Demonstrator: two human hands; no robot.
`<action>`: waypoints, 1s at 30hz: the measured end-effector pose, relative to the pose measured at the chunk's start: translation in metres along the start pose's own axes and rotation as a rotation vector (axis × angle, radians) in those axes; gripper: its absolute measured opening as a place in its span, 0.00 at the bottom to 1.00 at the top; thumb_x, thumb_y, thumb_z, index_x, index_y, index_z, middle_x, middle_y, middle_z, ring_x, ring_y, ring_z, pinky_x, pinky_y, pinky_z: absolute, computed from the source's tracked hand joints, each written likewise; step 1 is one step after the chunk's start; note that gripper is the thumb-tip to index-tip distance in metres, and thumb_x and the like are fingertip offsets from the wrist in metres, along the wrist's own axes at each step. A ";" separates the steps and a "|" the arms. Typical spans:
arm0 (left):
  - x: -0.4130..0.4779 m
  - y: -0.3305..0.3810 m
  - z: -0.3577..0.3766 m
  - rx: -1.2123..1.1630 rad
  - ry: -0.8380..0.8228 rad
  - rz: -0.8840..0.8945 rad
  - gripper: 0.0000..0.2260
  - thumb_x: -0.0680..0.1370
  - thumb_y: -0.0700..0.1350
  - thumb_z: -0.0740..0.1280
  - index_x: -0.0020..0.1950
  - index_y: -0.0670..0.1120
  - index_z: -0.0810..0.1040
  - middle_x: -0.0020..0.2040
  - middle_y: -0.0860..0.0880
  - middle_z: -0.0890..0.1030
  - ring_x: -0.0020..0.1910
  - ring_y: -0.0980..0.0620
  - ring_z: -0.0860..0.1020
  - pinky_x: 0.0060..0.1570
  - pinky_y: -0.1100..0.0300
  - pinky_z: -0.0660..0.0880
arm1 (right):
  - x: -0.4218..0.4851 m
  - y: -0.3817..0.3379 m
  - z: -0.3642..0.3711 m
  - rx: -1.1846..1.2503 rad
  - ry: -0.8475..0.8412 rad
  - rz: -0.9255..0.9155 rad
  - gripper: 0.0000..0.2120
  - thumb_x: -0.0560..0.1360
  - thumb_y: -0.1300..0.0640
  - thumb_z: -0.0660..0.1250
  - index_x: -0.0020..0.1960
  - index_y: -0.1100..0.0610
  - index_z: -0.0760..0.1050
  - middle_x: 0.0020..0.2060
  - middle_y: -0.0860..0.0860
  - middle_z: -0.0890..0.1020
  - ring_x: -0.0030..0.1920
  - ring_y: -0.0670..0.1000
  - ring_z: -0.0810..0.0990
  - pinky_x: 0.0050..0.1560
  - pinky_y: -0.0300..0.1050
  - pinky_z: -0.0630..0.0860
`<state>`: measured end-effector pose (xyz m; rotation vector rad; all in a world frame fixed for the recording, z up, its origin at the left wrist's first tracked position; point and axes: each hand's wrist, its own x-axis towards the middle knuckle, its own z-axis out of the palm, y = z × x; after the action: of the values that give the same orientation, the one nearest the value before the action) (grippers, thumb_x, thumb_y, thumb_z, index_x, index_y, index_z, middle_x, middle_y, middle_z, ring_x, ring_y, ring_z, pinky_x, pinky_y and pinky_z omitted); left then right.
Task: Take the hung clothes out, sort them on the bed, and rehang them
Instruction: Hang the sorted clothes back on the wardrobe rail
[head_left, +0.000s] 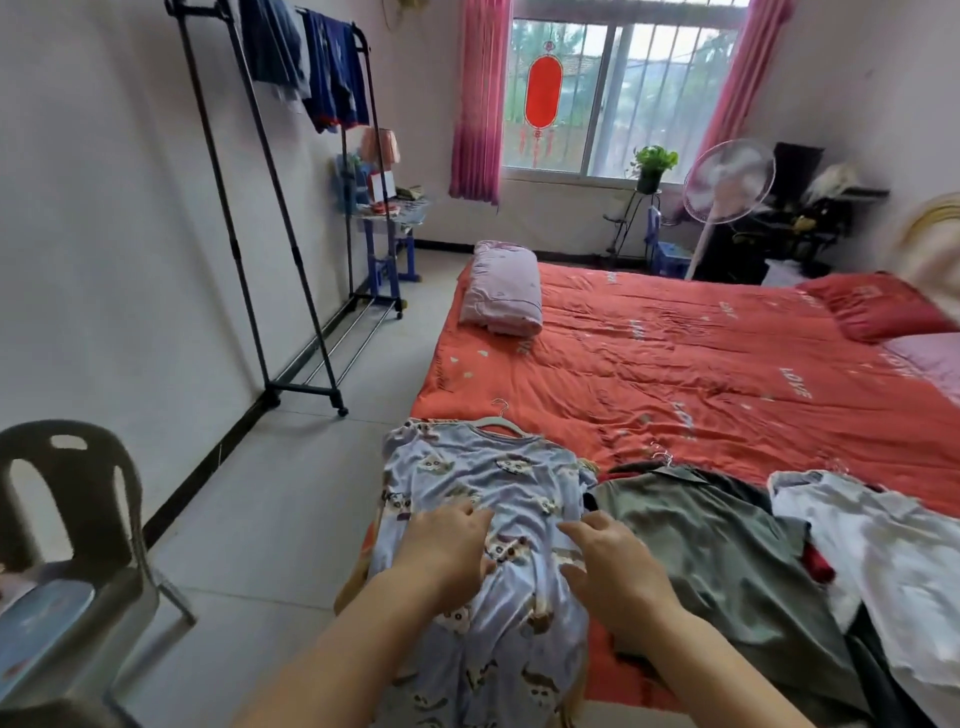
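A light blue cartoon-print shirt (498, 483) on a white hanger (497, 422) lies at the near corner of the red bed (675, 364), its hem hanging over the edge. My left hand (447, 551) and my right hand (608, 561) both rest on the shirt's middle with fingers spread and relaxed. To the right lie a grey-green shirt (727, 551) and a white garment (883, 551), with dark and red clothes under them. Two blue garments (311, 62) hang on the black clothes rack (291, 249) by the left wall.
A dark plastic chair (78, 545) stands at the near left. A folded pink quilt (504, 291) lies on the bed's far left corner and pillows (883, 306) at the right. A standing fan (727, 192), plant stand and small blue table are near the window.
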<state>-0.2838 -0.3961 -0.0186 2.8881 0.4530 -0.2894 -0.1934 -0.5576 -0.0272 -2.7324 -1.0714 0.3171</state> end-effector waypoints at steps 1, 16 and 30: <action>0.016 -0.006 -0.002 0.011 -0.005 0.006 0.24 0.79 0.53 0.61 0.73 0.48 0.61 0.70 0.46 0.66 0.68 0.45 0.66 0.65 0.50 0.63 | 0.016 0.002 0.000 0.013 -0.003 0.003 0.23 0.78 0.50 0.61 0.72 0.48 0.62 0.66 0.49 0.68 0.66 0.51 0.68 0.64 0.44 0.68; 0.264 -0.089 0.017 -0.061 -0.164 -0.098 0.21 0.79 0.53 0.61 0.70 0.49 0.64 0.69 0.48 0.67 0.67 0.48 0.67 0.64 0.53 0.66 | 0.278 0.080 0.049 0.046 -0.247 0.024 0.18 0.77 0.51 0.62 0.65 0.52 0.71 0.62 0.51 0.71 0.60 0.52 0.73 0.58 0.46 0.72; 0.478 -0.144 0.114 -0.198 -0.428 -0.248 0.21 0.80 0.49 0.60 0.72 0.46 0.62 0.69 0.46 0.65 0.67 0.45 0.66 0.63 0.50 0.68 | 0.572 0.164 0.174 -0.014 -0.516 0.011 0.18 0.77 0.55 0.62 0.65 0.57 0.71 0.62 0.58 0.72 0.60 0.58 0.74 0.59 0.50 0.72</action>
<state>0.0978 -0.1546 -0.2590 2.4801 0.7092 -0.8291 0.2763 -0.2664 -0.3086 -2.7353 -1.1653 1.0628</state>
